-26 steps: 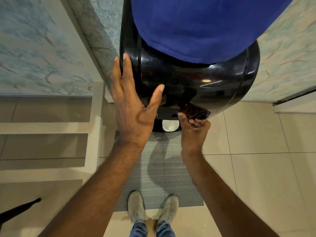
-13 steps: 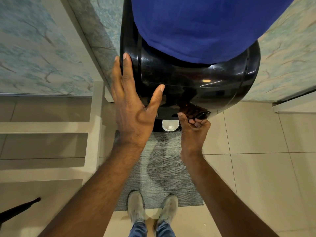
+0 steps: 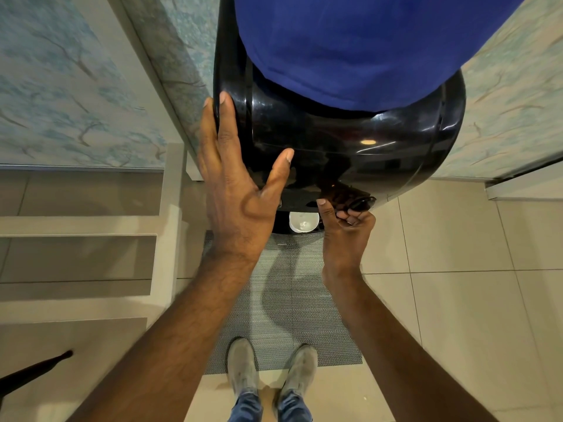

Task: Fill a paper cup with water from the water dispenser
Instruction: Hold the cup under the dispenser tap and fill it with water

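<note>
Under the tap, paper cup (image 3: 303, 222), just left of right hand (image 3: 345, 236) fingers (image 3: 353, 215)

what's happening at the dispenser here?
A person stands at a black water dispenser. The left hand lies flat and open against its side. The right hand has its fingers curled on the tap lever. A white paper cup sits below in the recess. Any water flow or fill level is too small to tell.

White paper cup (image 3: 303, 222) upright beneath glossy black water dispenser (image 3: 350, 147)
</note>
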Demonstrator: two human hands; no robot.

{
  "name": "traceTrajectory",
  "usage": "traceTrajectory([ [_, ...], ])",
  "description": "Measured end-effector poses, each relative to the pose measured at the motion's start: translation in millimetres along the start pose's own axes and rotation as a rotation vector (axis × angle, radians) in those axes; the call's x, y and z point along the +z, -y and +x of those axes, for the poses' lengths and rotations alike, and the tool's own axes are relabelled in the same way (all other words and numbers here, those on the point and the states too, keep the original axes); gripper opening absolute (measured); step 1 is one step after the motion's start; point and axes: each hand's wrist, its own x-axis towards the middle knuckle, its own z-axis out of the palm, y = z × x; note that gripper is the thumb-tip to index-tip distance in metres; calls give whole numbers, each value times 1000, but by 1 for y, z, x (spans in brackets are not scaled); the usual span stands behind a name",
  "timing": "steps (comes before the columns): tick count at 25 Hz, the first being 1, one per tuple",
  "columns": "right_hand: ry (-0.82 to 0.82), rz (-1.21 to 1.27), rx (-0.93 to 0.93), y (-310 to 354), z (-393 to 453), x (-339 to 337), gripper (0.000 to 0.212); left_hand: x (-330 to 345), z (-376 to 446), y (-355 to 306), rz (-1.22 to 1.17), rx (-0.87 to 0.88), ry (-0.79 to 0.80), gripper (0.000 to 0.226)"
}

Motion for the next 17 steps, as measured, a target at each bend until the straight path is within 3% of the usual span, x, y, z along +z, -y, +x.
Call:
traceTrajectory([
  [17,-15,-34,14,6,-4,2,50,0,1,1,3,3,-4,90],
])
